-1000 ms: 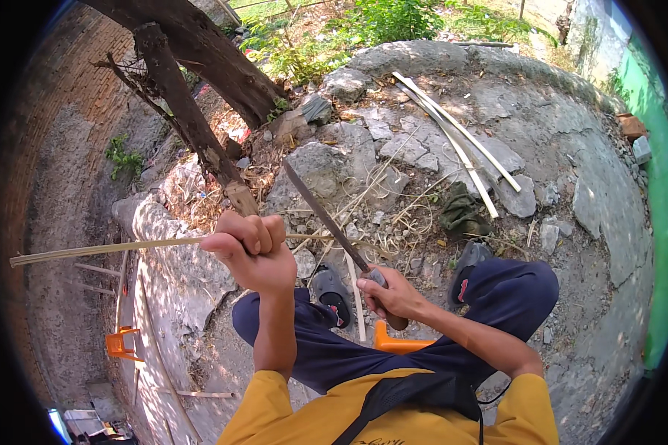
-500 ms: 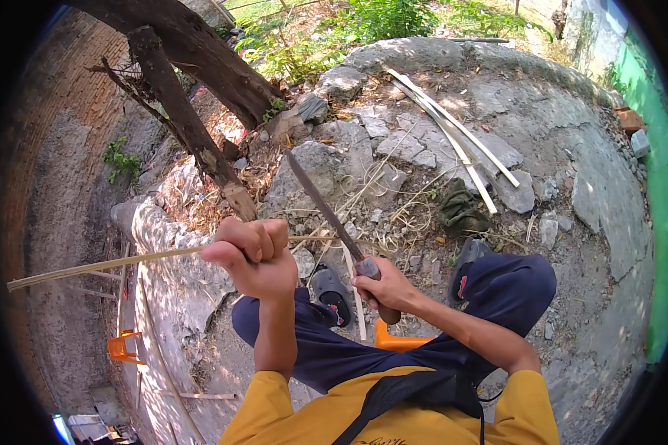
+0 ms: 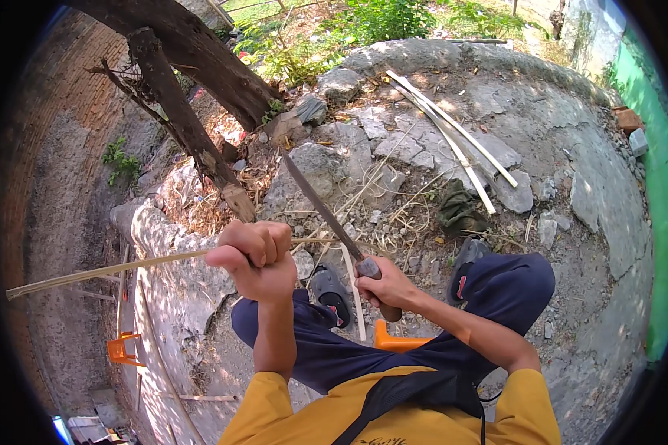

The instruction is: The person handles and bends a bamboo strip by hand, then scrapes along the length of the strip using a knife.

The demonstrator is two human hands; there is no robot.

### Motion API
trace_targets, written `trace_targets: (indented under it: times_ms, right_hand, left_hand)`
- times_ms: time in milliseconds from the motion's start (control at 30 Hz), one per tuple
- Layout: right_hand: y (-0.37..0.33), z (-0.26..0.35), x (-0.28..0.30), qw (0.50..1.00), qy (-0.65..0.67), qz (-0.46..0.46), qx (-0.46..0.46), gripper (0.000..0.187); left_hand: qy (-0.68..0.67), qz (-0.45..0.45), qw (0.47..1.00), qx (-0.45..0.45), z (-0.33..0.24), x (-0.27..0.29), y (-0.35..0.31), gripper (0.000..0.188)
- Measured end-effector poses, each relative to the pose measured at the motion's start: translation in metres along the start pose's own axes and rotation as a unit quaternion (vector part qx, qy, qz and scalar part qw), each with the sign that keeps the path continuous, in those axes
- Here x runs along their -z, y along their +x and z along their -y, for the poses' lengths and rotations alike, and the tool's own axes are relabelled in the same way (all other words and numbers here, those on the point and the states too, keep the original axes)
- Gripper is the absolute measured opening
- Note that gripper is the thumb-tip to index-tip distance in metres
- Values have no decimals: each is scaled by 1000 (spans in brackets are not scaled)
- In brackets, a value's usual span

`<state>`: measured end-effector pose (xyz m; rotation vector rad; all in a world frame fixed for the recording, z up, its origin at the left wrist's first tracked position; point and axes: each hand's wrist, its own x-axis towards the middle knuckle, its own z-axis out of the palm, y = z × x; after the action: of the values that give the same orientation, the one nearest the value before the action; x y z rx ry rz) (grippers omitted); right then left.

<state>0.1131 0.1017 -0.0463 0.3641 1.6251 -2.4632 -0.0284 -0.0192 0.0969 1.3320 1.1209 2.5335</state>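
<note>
My left hand (image 3: 256, 259) is closed round a thin, pale bamboo strip (image 3: 111, 269). A long end of the strip reaches out to the left, and a short end shows on the other side of the fist, running behind the blade. In my right hand (image 3: 384, 283) is the wooden handle of a machete (image 3: 323, 208), its long dark blade slanting up and to the left. The blade crosses the strip's short end; whether the two touch I cannot tell. Curly pale shavings (image 3: 404, 211) lie on the ground beyond my hands.
Several long pale strips (image 3: 460, 141) lie on the cracked paving at the far right. A dark cloth bundle (image 3: 462, 208) rests by my right foot. An orange stool (image 3: 393, 337) shows between my legs. Leaning tree trunks (image 3: 193, 67) stand at far left, near a small orange chair (image 3: 124, 348).
Almost nothing differs. My left fist has sunk very slightly, and the machete has shifted a touch; both hands keep their hold.
</note>
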Motion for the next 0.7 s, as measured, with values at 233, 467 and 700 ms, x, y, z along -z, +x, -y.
trace_targets:
  times_ms: [233, 467, 700]
  right_hand:
    - [1, 4, 4, 999, -2, 35, 25, 11]
    - [3, -3, 2, 997, -71, -22, 12, 12]
    - [-6, 14, -10, 997, -36, 23, 60, 14]
  left_hand:
    - [-5, 54, 999, 4, 0, -4, 4, 57]
    - [5, 45, 999, -2, 0, 3, 2, 57]
    - [-12, 28, 1000, -1, 2, -1, 2, 61]
